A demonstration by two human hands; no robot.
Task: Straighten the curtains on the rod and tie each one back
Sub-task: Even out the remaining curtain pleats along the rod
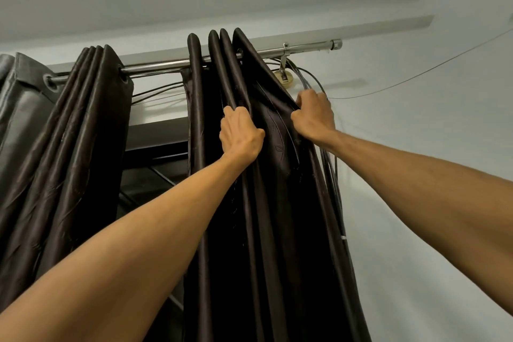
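A chrome curtain rod (158,66) runs across the top of the view, seen from below. Two dark brown eyelet curtains hang on it. The right curtain (266,203) is bunched into tight folds near the rod's right end. My left hand (240,133) grips one of its middle folds a little below the rod. My right hand (313,115) grips the curtain's right edge at about the same height. The left curtain (83,133) hangs bunched further left, and neither hand touches it.
A rod bracket (283,64) fixes the rod to the white wall near its right end. A bundle of black cables (333,175) runs down the wall behind the right curtain's edge. A thin wire (416,75) stretches away to the right. A dark window frame (155,147) shows between the curtains.
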